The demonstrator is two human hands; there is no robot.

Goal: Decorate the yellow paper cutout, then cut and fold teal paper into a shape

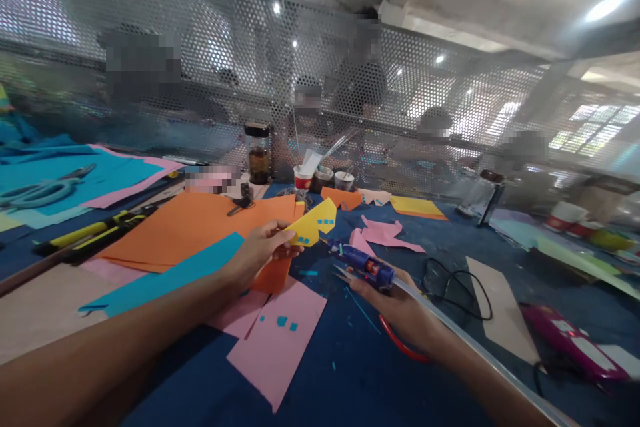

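My left hand (260, 250) pinches a yellow paper cut-out (313, 223) dotted with small blue squares and holds it above the blue table (350, 373). My right hand (400, 307) grips a blue glue gun (363, 263), its nozzle pointing left at the cut-out's lower edge. A clear glue stick trails back along my right forearm. Under my right hand lie red-handled scissors (400, 343), partly hidden.
Orange (190, 227), blue (165, 277) and pink (280, 340) paper sheets lie under and left of my hands. Pink scraps, a black cable (460, 280), a magenta tool (570, 340), yellow utility knives (90, 233), a jar and cups stand around. People sit behind a perforated metal screen.
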